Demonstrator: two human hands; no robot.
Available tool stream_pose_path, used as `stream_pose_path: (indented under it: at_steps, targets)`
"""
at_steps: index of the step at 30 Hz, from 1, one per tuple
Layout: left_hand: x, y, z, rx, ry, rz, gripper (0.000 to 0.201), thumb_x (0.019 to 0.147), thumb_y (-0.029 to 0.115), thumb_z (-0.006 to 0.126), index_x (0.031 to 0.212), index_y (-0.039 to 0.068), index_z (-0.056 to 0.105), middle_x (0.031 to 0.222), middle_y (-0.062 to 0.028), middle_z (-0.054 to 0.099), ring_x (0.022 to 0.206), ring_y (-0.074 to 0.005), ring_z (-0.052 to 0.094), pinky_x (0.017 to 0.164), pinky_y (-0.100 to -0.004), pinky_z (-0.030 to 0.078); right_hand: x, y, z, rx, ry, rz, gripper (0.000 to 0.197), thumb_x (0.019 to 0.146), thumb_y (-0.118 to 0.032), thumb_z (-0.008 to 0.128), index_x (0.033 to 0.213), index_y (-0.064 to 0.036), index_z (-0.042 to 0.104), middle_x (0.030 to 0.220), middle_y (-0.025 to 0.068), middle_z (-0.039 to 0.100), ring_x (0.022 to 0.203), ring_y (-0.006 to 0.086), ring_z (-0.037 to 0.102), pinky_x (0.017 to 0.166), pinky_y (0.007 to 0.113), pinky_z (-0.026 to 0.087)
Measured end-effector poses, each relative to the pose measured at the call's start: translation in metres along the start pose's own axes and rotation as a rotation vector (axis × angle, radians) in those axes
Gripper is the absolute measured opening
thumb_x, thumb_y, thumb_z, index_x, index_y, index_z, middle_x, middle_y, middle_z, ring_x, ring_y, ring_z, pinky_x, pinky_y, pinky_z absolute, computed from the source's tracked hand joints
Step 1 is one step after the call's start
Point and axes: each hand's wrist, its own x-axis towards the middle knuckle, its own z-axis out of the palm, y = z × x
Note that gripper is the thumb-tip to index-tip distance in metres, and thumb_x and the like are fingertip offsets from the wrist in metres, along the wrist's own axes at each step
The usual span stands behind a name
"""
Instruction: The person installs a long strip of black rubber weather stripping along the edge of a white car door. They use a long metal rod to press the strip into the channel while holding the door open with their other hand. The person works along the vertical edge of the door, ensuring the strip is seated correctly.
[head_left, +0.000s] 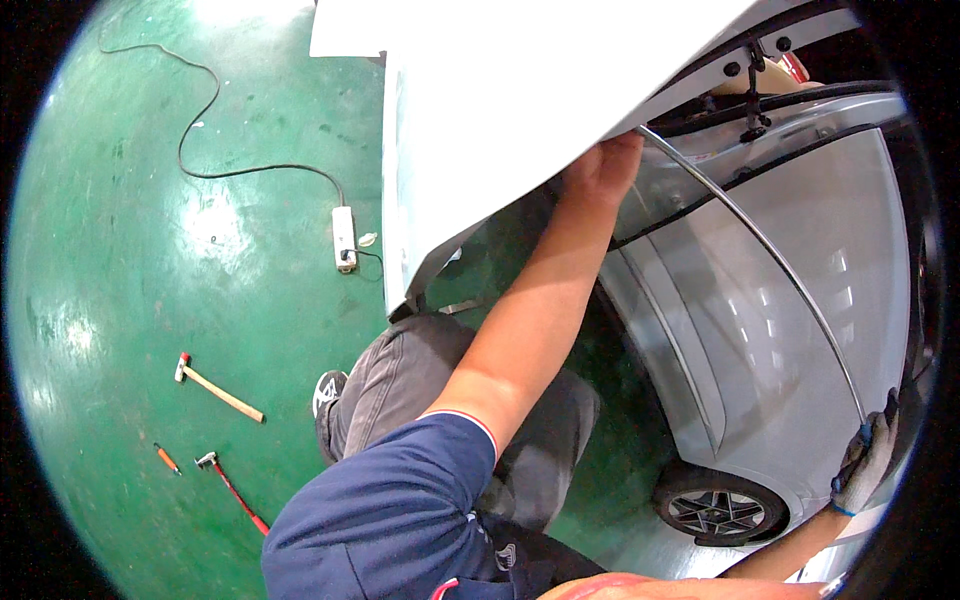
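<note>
A long, curved metal rod [765,235] runs from the edge of the open white car door [500,90] down to the lower right. My bare left hand [605,168] is closed at the rod's upper end, against the door edge, which hides its fingertips. At the lower end, my right hand [866,462] wears a grey and dark work glove and grips the rod near a blue part. Between my hands, the rod passes in front of the light-coloured car body [800,290]. Behind the door edge, the rod's far tip cannot be seen.
On the green floor to the left lie a wooden-handled hammer [222,390], a red-handled hammer [236,492] and a small orange tool [167,459]. A white power strip [344,238] with a black cable [215,90] is beside the door. Below the car body is a wheel [718,508].
</note>
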Motion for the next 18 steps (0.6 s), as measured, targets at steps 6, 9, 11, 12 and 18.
stream_pose_path:
  at_steps: [6,9,11,12,18]
  targets:
    - [-0.007,-0.01,0.014,0.019,0.086,0.019,0.025,0.09,0.025,0.057,0.101,0.004,0.064,0.102,-0.0137,0.067,0.088,-0.0279,0.064,0.071,-0.0406,0.053,0.008,0.012,0.006,0.066,-0.037,0.047,0.048,0.092,-0.018,0.049,0.139,-0.007,0.044,0.074,-0.0072,0.042,0.047,-0.001,0.027,0.041,0.015,0.02]
    - [-0.008,-0.009,0.01,0.064,0.029,0.029,0.023,0.089,0.025,0.057,0.101,0.005,0.064,0.1,-0.0122,0.067,0.086,-0.0257,0.063,0.068,-0.0382,0.05,0.01,0.035,0.018,0.196,-0.089,0.066,0.05,0.093,-0.015,0.048,0.141,-0.0064,0.039,0.07,-0.0066,0.035,0.047,-0.0005,0.028,0.04,0.016,0.02]
    - [-0.007,-0.007,0.009,0.062,-0.026,0.019,0.023,0.089,0.024,0.058,0.101,0.006,0.064,0.101,-0.012,0.067,0.086,-0.0252,0.063,0.067,-0.0375,0.05,0.008,0.028,0.021,0.169,-0.045,0.077,0.049,0.093,-0.016,0.049,0.14,-0.0068,0.041,0.072,-0.0066,0.038,0.046,-0.0007,0.028,0.04,0.017,0.02]
    - [-0.006,-0.006,0.008,0.047,-0.026,0.015,0.023,0.089,0.025,0.058,0.102,0.006,0.064,0.101,-0.0121,0.067,0.086,-0.0252,0.063,0.067,-0.0375,0.05,0.007,0.02,0.017,0.15,-0.032,0.081,0.049,0.093,-0.016,0.049,0.14,-0.0068,0.041,0.072,-0.0067,0.039,0.046,-0.0008,0.028,0.04,0.016,0.02]
    - [-0.004,-0.004,0.008,0.008,0.087,0.043,0.027,0.089,0.026,0.058,0.104,0.004,0.064,0.106,-0.0136,0.067,0.093,-0.0285,0.064,0.072,-0.041,0.052,0.012,0.021,-0.01,0.038,-0.034,0.009,0.045,0.092,-0.016,0.049,0.135,-0.0048,0.046,0.089,-0.0041,0.047,0.049,-0.0011,0.028,0.043,0.014,0.022]
